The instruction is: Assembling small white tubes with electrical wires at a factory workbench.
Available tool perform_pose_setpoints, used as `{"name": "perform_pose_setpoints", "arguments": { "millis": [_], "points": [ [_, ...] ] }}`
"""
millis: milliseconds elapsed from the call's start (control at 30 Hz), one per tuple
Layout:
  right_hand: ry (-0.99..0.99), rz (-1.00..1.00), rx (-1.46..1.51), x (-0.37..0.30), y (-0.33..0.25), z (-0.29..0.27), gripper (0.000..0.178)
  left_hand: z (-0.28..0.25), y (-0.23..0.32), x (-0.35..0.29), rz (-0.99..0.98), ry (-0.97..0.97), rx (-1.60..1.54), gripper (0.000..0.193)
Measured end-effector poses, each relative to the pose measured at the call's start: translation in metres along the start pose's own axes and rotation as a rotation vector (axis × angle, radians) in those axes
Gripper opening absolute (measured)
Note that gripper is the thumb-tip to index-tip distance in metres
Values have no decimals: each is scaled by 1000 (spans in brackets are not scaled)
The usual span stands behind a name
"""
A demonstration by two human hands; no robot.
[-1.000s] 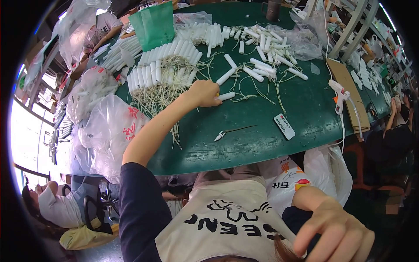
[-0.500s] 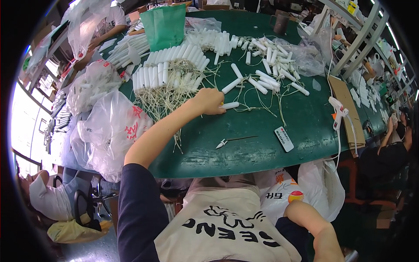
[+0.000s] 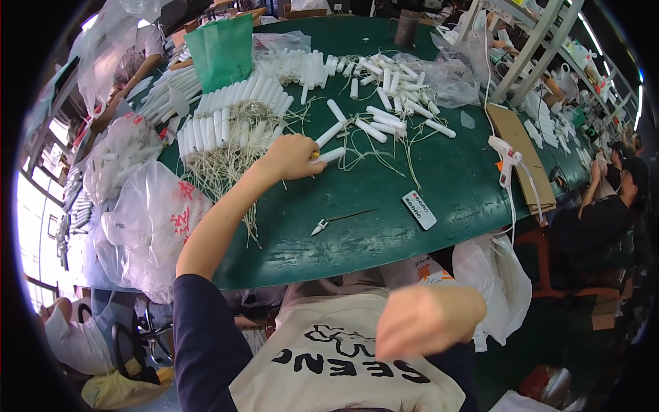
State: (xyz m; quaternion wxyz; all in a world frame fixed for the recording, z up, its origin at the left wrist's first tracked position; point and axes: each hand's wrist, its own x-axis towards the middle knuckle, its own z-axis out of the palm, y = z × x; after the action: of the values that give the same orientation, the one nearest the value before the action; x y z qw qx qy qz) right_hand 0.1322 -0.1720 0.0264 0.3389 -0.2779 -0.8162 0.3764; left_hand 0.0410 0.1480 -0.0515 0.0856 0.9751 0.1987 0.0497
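Note:
My left hand (image 3: 292, 156) is closed over the table, its fingers on the near end of a white tube (image 3: 333, 156). A small yellow bit shows at those fingers, too small to name. Another white tube (image 3: 331, 134) lies just beyond it. Beside the hand, on the left, stand rows of white tubes (image 3: 218, 125) with pale thin wires (image 3: 223, 168) trailing from them. My right hand (image 3: 425, 319) is up in front of my apron, smeared by motion, and its fingers do not show clearly.
Nearer me on the green table (image 3: 329, 254) lie a white remote control (image 3: 419, 210) and a white-tipped piece with a thin wire (image 3: 320, 226). At right are a glue gun (image 3: 504, 159) and cardboard (image 3: 525, 158). Plastic bags (image 3: 154, 220) crowd the left edge. Other people sit at both sides.
My right hand has come up from low at the right to in front of my apron. The whole view has shifted, while my left hand stays at the same tube.

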Motion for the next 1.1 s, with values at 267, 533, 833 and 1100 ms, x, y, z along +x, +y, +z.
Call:
{"name": "perform_pose_setpoints", "arguments": {
  "millis": [267, 533, 833, 1100],
  "points": [
    [923, 281, -847, 5, 88, -53, 30, -57, 39, -19, 80, 150, -100, 32],
    [690, 286, -1034, 29, 137, -61, 32, -56, 75, -30, 327, 243, -104, 27],
    [1254, 81, 154, 14, 115, -67, 19, -1, 55, -14, 194, 183, -263, 58],
    [1092, -4, 206, 2, 98, -61, 20, 12, 80, 10, 288, 245, -344, 34]
  ]
}}
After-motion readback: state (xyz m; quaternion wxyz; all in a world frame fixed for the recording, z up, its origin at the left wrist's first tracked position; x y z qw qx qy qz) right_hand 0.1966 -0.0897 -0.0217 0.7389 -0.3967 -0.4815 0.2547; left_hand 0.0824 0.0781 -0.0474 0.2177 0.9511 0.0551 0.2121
